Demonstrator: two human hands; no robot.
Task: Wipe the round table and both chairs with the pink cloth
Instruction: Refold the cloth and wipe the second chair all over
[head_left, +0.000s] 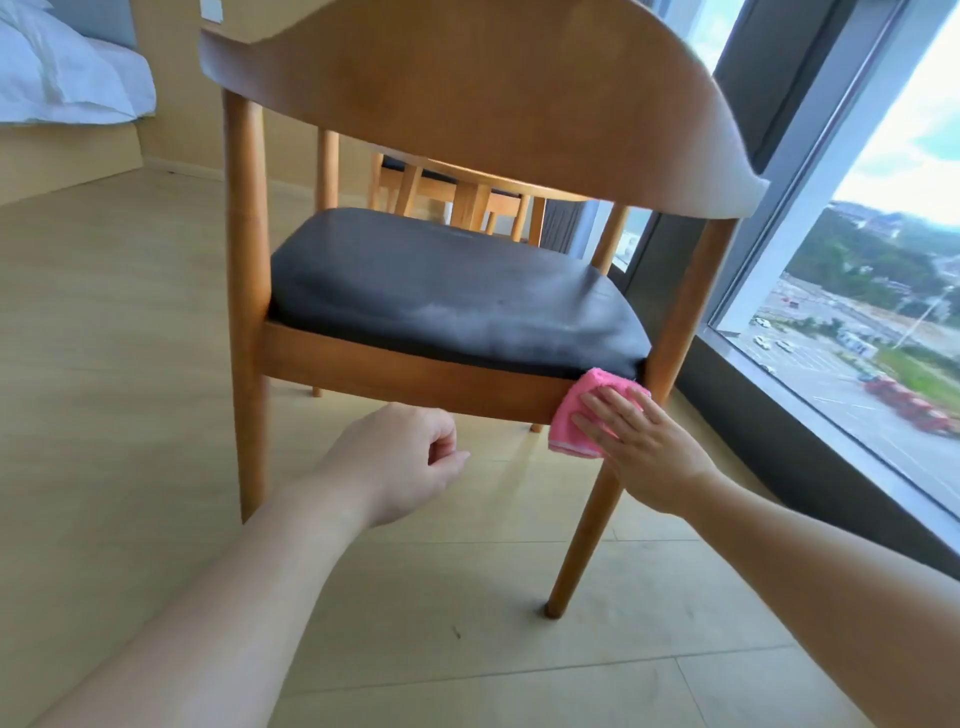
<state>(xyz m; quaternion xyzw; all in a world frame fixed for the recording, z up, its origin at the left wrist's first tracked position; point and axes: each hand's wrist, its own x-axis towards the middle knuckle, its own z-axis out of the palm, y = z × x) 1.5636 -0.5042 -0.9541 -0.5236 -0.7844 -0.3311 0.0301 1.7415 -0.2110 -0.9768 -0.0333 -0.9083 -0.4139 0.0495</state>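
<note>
A wooden chair (467, 98) with a curved backrest and a dark cushion (441, 291) fills the view, seen from behind. My right hand (641, 447) lies flat on the folded pink cloth (576, 415), pressing it against the right end of the chair's rear seat rail, beside the back right leg. My left hand (405, 457) hovers below the rail's middle, fingers loosely curled, holding nothing and touching nothing. Through the gap under the backrest I see the round table's edge (498, 182) and part of a second chair (410, 189) beyond it.
A floor-to-ceiling window (857, 291) with a low dark sill runs along the right, close to the chair. A bed with white linen (62, 78) stands at the far left. Pale tiled floor (130, 364) spreads left of and in front of the chair.
</note>
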